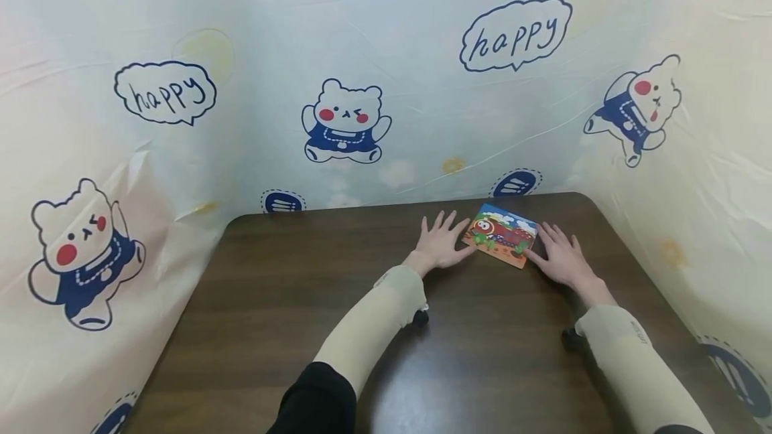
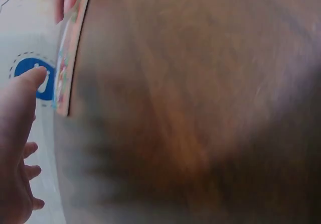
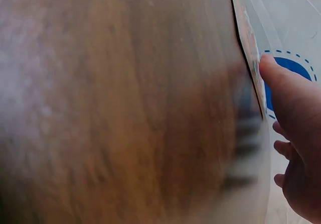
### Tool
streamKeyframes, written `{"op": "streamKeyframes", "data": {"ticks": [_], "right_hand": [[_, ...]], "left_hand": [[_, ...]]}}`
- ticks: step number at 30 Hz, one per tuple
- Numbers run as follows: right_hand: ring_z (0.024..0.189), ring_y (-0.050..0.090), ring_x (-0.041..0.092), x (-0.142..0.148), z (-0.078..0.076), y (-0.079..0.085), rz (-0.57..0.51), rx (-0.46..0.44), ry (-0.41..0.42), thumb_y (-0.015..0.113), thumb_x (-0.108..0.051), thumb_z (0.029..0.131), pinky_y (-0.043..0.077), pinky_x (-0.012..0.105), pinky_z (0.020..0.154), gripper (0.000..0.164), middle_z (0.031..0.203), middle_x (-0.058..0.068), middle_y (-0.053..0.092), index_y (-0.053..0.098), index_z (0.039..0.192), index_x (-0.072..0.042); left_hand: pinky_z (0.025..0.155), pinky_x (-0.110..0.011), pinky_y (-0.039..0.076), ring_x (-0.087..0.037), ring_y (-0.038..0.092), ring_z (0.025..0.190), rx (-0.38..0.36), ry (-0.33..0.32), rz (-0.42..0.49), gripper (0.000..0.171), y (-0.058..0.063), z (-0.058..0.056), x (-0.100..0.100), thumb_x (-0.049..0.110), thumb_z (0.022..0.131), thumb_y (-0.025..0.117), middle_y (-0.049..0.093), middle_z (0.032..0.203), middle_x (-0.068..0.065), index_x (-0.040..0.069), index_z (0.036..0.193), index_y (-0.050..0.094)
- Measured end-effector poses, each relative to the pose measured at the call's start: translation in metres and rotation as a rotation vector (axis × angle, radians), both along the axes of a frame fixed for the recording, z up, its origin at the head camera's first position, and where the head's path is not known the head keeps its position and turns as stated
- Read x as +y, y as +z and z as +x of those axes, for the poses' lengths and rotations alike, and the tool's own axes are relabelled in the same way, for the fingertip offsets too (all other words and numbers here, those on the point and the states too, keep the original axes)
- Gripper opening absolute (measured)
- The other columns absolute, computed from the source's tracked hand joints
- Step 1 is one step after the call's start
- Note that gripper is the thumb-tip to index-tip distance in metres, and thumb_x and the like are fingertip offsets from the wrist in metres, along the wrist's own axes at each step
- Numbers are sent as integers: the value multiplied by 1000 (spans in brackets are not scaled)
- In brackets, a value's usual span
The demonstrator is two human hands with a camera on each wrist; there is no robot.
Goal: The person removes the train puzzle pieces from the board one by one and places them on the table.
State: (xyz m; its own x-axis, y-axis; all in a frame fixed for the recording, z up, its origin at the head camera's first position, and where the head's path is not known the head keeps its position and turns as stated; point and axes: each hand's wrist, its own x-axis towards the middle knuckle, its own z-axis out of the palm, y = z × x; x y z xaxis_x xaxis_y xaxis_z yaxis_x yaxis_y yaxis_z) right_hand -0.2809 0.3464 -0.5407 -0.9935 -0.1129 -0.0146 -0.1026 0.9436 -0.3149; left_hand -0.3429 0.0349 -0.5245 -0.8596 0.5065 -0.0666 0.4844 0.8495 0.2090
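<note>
A flat, thin picture board (image 1: pixel 502 236) with a cartoon caterpillar, blue sky and orange ground lies slightly turned near the far edge of the table. To its left is my left hand (image 1: pixel 439 244), fingers spread and thumb pointing at the board's left edge. On the other side, my right hand (image 1: pixel 562 256) has its fingers extended, with the thumb right at the lower right edge and fingertips by the upper right corner. Seen nearly edge-on in the left wrist view, the board (image 2: pixel 71 58) shows a pale rim. My right thumb (image 3: pixel 271 66) overlaps its face in the right wrist view.
The dark brown wooden table (image 1: pixel 271 313) has rounded far corners. A pale curtain (image 1: pixel 253 86) printed with bears and "happy" bubbles surrounds it at the back and sides. Small black devices (image 1: pixel 420 317) sit under both sleeve cuffs.
</note>
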Motion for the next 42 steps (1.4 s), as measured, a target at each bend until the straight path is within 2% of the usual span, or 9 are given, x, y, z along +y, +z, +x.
{"op": "streamKeyframes", "data": {"ticks": [6, 11, 14, 20, 33, 42], "right_hand": [[164, 17, 60, -7, 0, -3, -24, -4, 7, 58, -53, 111, 11, 85, 128, 89, 175, 39, 23, 29, 169, 8], [165, 17, 60, -10, -3, -5, -46, -12, 4, 56, -56, 111, 11, 85, 128, 91, 176, 39, 22, 29, 169, 9], [165, 17, 60, -10, -5, -6, -48, -12, 2, 55, -58, 111, 11, 85, 128, 92, 176, 38, 22, 30, 169, 9], [165, 16, 60, -11, -6, -7, -41, -17, 6, 53, -59, 111, 11, 85, 128, 91, 176, 37, 23, 31, 169, 8], [166, 17, 59, -20, 3, -5, -39, -30, 28, 55, -55, 112, 10, 85, 129, 87, 178, 35, 21, 32, 169, 7], [165, 18, 59, -31, 4, -7, -22, -35, 48, 55, -56, 111, 11, 86, 128, 88, 178, 35, 22, 33, 168, 7]], "left_hand": [[140, -66, 13, -30, 14, 175, -12, -16, -14, 83, -7, 7, 12, 76, 107, 42, 17, 187, -2, 34, 176, 25], [142, -61, 12, -24, 11, 176, -46, -48, -35, 83, -12, 13, 15, 74, 108, 42, 15, 188, -2, 32, 177, 23], [142, -60, 10, -22, 10, 176, -65, -56, -17, 84, -15, 15, 13, 72, 108, 43, 14, 188, -3, 31, 177, 22], [142, -62, 9, -23, 9, 176, -53, -78, -17, 84, -13, 19, 11, 69, 110, 43, 10, 188, 0, 26, 178, 20], [141, -65, 9, -23, 7, 176, -20, -97, -52, 83, -21, 28, -4, 74, 109, 38, 9, 188, 5, 32, 178, 18], [141, -64, 7, -23, 6, 176, 6, -95, -44, 84, -26, 28, -16, 74, 109, 40, 12, 188, 3, 29, 178, 20]]}}
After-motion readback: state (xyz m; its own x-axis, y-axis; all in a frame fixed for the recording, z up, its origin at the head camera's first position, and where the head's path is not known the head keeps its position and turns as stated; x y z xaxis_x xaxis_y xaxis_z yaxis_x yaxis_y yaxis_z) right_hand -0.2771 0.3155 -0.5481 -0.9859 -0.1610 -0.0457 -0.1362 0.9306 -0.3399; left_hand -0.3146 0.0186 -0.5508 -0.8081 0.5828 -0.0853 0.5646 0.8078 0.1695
